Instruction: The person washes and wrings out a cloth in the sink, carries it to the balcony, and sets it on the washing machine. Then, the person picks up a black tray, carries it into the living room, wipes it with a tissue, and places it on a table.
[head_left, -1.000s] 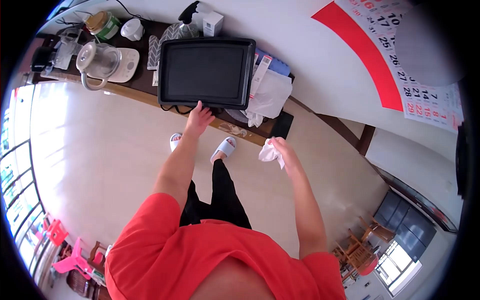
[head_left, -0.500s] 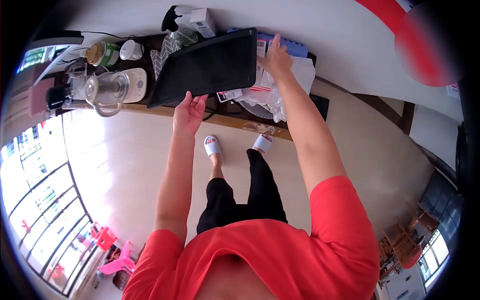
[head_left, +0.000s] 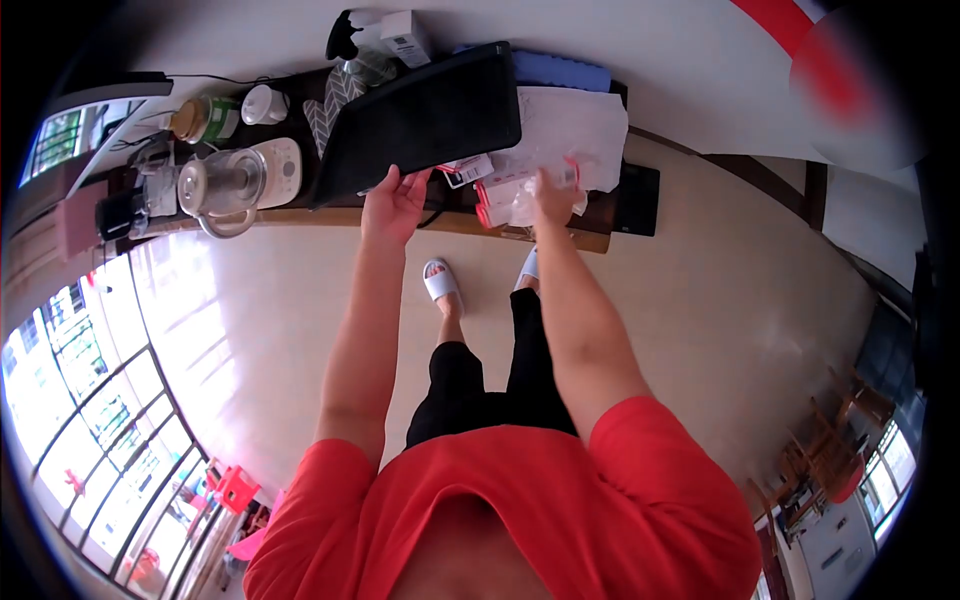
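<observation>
A black tray (head_left: pixel 425 120) is tilted over the dark counter, its near edge held by my left hand (head_left: pixel 395 205), palm up with fingers under the rim. My right hand (head_left: pixel 552 203) is closed on a red-and-white box (head_left: pixel 500 200) and crumpled clear plastic near the counter's front edge. Beneath and beside the tray lie another small white box (head_left: pixel 468 170) with a label and a white sheet (head_left: pixel 590 130). A blue item (head_left: pixel 565 72) lies behind the sheet.
To the left stand a glass kettle (head_left: pixel 225 183) on its white base, a jar (head_left: pixel 208 118), a white cup (head_left: pixel 264 104) and a grey patterned cloth (head_left: pixel 340 95). Behind the tray are a white box (head_left: pixel 405 38) and a spray bottle (head_left: pixel 345 38). A black flat object (head_left: pixel 637 198) is at right.
My left hand has tilted the tray up from lying level. My right hand, earlier holding a white tissue, reached to the boxes beside the tray and has drawn some toward the front edge.
</observation>
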